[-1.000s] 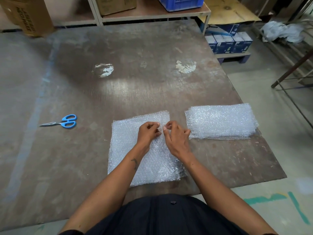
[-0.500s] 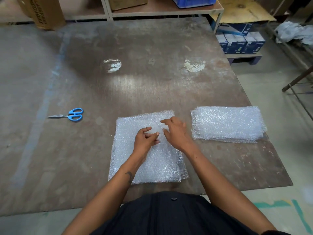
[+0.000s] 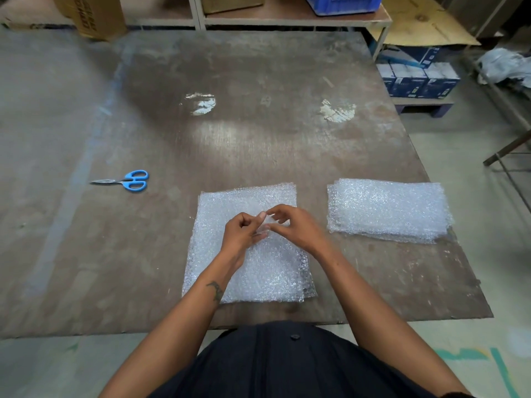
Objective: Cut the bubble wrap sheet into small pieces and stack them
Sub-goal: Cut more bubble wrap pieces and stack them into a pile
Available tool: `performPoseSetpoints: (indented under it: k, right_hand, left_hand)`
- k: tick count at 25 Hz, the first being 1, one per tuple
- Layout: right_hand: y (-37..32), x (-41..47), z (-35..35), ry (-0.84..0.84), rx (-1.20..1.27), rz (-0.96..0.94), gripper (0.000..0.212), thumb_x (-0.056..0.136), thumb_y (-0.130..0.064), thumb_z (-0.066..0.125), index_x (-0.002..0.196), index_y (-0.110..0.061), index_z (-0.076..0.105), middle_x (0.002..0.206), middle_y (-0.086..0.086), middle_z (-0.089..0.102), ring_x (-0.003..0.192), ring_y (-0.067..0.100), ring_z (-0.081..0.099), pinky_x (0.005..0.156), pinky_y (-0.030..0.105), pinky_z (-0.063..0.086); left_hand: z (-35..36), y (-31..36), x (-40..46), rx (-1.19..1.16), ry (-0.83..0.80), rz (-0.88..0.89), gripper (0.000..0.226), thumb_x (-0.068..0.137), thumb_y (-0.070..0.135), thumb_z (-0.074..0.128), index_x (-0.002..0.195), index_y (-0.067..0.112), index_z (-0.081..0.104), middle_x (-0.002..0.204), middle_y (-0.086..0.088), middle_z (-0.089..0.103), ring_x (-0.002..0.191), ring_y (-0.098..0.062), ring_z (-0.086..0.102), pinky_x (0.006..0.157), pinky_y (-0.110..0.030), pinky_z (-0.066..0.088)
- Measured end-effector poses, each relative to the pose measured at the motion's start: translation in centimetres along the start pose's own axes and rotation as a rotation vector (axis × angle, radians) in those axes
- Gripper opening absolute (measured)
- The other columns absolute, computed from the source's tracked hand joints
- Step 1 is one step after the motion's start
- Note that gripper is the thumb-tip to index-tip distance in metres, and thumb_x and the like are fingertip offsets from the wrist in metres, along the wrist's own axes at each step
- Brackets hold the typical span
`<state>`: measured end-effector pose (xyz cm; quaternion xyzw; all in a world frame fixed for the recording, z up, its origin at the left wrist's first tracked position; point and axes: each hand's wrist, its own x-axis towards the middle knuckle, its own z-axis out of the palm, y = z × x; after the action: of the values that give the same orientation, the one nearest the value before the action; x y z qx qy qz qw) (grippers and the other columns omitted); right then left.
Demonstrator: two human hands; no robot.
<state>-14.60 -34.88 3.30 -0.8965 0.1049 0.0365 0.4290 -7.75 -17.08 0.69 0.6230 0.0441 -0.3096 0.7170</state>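
Blue-handled scissors lie well left; both the left hand and right hand pinch the bubble wrap sheet.

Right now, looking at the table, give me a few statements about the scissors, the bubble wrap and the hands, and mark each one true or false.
1. The blue-handled scissors lie on the table, apart from both hands. True.
2. The right hand is holding the scissors. False: it pinches the bubble wrap together with the left hand.
3. A stack of bubble wrap pieces sits to the right of the bubble wrap sheet. True.
4. The scissors rest on top of the stack of pieces. False: they lie on bare table, left of the sheet.
5. Both hands are over the sheet's far half. True.
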Motion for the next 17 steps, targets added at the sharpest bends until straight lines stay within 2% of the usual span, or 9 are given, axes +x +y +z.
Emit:
performPoseSetpoints:
  k: [3, 6, 8, 11, 14, 17]
  right_hand:
    - [-0.41, -0.26, -0.03, 0.002, 0.018, -0.043, 0.03, 0.1, -0.042, 0.074, 0.126, -0.029, 0.075, 0.11, -0.01, 0.078, 0.098, -0.001, 0.07, 0.079, 0.007, 0.047]
    - [-0.47, -0.2, -0.14, -0.021, 0.075, -0.043, 0.03, 0.102, -0.042, 0.07, 0.123, -0.023, 0.08, 0.111, -0.011, 0.079, 0.097, -0.003, 0.071, 0.081, 0.005, 0.049]
    - [-0.32, -0.05, -0.22, -0.023, 0.142, -0.004, 0.028, 0.102, -0.041, 0.071, 0.118, -0.02, 0.082, 0.108, -0.01, 0.08, 0.095, -0.005, 0.071, 0.079, 0.007, 0.05]
    - [-0.45, -0.27, -0.45, -0.036, 0.221, -0.012, 0.023, 0.1, -0.033, 0.075, 0.119, -0.02, 0.078, 0.1, -0.01, 0.078, 0.084, -0.004, 0.07, 0.073, 0.01, 0.049]
    - [-0.24, -0.36, -0.2, -0.088, 0.214, -0.06, 0.04, 0.098, -0.038, 0.077, 0.137, -0.037, 0.068, 0.11, -0.012, 0.072, 0.084, 0.001, 0.066, 0.076, 0.013, 0.051]
    - [0.41, -0.08, 0.45, -0.058, 0.18, -0.088, 0.038, 0.097, -0.038, 0.078, 0.134, -0.035, 0.07, 0.109, -0.007, 0.069, 0.085, 0.008, 0.065, 0.076, 0.014, 0.051]
  left_hand:
    - [-0.41, -0.27, 0.12, 0.011, 0.007, -0.002, 0.045, 0.081, 0.04, 0.089, 0.085, 0.008, 0.058, 0.093, -0.016, 0.057, 0.096, -0.035, 0.074, 0.091, -0.047, 0.064]
    - [-0.59, -0.51, 0.24, 0.023, 0.009, -0.019, 0.046, 0.079, 0.039, 0.089, 0.079, 0.009, 0.054, 0.079, -0.014, 0.054, 0.084, -0.03, 0.073, 0.089, -0.047, 0.064]
    - [-0.53, -0.31, 0.22, 0.038, 0.013, -0.04, 0.047, 0.075, 0.04, 0.089, 0.076, 0.01, 0.053, 0.069, -0.005, 0.055, 0.074, -0.023, 0.072, 0.088, -0.045, 0.064]
    - [-0.68, -0.28, 0.38, 0.029, -0.027, -0.047, 0.047, 0.072, 0.039, 0.092, 0.088, 0.007, 0.062, 0.079, -0.008, 0.063, 0.078, -0.025, 0.069, 0.085, -0.046, 0.065]
    - [-0.86, -0.51, 0.01, 0.023, -0.095, -0.006, 0.038, 0.093, 0.032, 0.079, 0.111, -0.001, 0.073, 0.095, -0.015, 0.073, 0.088, -0.025, 0.073, 0.089, -0.045, 0.064]
    - [-1.13, -0.62, -0.25, -0.031, -0.121, -0.009, 0.037, 0.099, 0.027, 0.073, 0.116, -0.006, 0.072, 0.094, -0.016, 0.07, 0.091, -0.025, 0.072, 0.095, -0.045, 0.062]
